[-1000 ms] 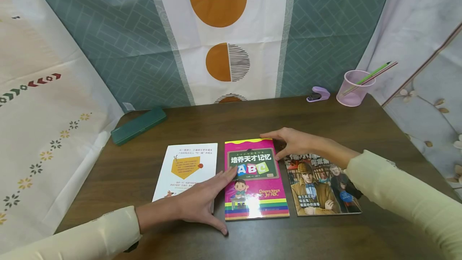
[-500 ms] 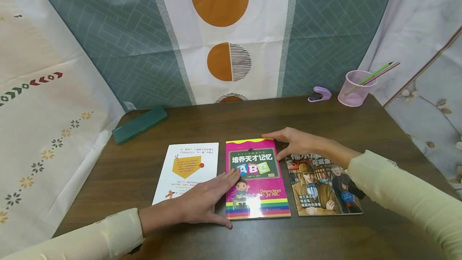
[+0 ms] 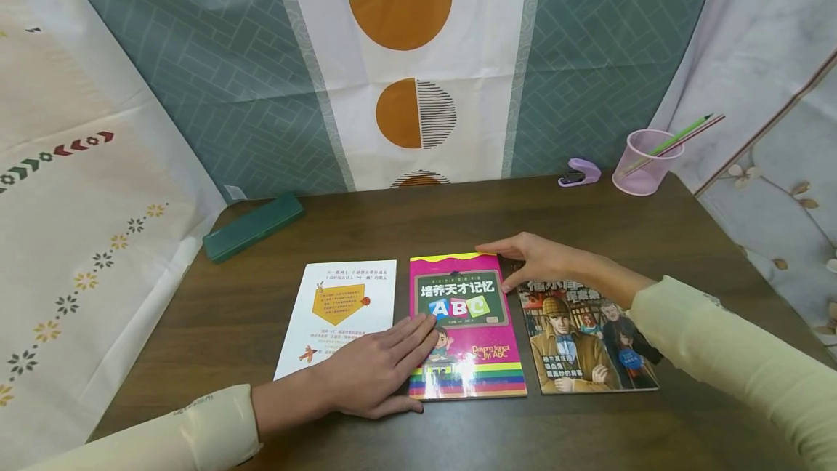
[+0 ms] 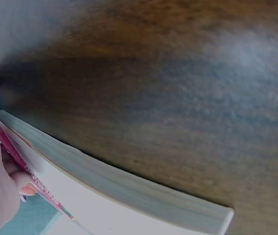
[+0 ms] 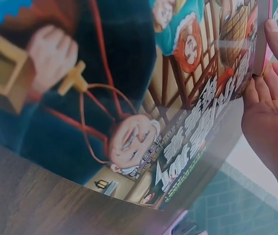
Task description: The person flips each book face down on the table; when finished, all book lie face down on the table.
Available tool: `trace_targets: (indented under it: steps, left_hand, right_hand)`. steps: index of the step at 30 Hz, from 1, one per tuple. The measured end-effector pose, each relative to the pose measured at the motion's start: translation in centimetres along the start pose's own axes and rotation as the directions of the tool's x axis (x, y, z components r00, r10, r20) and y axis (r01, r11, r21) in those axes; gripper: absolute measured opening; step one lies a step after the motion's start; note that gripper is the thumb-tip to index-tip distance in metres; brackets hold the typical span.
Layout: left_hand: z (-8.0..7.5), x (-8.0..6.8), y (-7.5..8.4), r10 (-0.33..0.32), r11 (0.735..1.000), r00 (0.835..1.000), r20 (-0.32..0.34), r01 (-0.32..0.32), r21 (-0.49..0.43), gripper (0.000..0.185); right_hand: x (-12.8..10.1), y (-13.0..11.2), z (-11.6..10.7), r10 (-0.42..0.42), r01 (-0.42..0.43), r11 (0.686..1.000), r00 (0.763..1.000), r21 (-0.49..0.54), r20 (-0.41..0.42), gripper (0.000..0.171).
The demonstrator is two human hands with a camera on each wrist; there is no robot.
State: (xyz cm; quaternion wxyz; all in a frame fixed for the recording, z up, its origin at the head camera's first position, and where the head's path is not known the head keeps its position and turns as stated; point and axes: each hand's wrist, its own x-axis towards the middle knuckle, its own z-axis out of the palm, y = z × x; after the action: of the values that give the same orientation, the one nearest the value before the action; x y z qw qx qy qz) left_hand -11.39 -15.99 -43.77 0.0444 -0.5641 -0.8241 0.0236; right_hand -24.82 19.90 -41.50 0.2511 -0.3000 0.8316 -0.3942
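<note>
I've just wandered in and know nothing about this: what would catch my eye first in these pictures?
Probably the bright pink ABC book in the middle of the table, with the left hand at its left side and the right hand at its upper right corner. Behind the table, the bold orange-and-black circles on the hanging cloth stand out too.

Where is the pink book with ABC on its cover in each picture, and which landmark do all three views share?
Head: pink book, lower half, just right of centre.
Left wrist: pink book, only a narrow lettered strip at lower left.
Right wrist: pink book, only a part, at the top right.
Shared landmark: the brown tabletop.
</note>
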Motion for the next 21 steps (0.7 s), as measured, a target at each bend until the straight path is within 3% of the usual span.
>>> trace_targets:
  steps: [10,21]
  left_hand:
    - [-0.4,0.1,0.3,-0.001,0.999,0.999,-0.032,0.003,0.044,0.090]
    - [-2.6,1.0,-0.1,0.009,0.998,0.991,-0.136,0.000,0.065,0.077]
  right_hand:
    - [0.1,0.2,-0.2,0.005,-0.006,0.999,0.999,0.047,0.032,0.078]
    - [0.1,0.3,-0.6,0.002,-0.005,1.000,0.995,0.028,0.096,0.087]
